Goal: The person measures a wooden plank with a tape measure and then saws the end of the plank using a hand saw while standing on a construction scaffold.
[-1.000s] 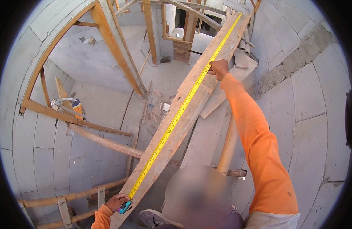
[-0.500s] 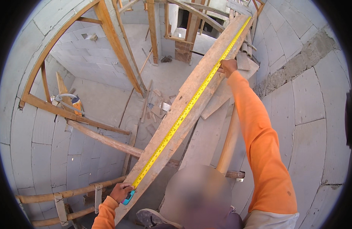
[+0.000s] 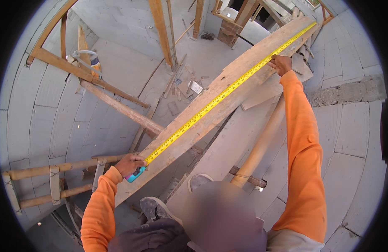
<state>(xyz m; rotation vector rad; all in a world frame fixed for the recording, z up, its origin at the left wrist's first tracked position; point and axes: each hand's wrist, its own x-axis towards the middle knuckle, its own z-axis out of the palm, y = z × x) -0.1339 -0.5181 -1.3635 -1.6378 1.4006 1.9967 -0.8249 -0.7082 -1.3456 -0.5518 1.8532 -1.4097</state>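
Nearest, the person's left hand (image 3: 130, 165) is closed around the teal tape case (image 3: 135, 174), over the plank (image 3: 225, 82), short of its near end. From there the yellow blade (image 3: 219, 99) lies drawn out along the board, so the laying-out looks done. Farther up, the right hand (image 3: 282, 65) has its fingers bent at the blade's edge; whether they pinch it cannot be told. Neither hand shows a marking tool, and the blade is not yet wound back in. Its tip reaches about the plank's far end.
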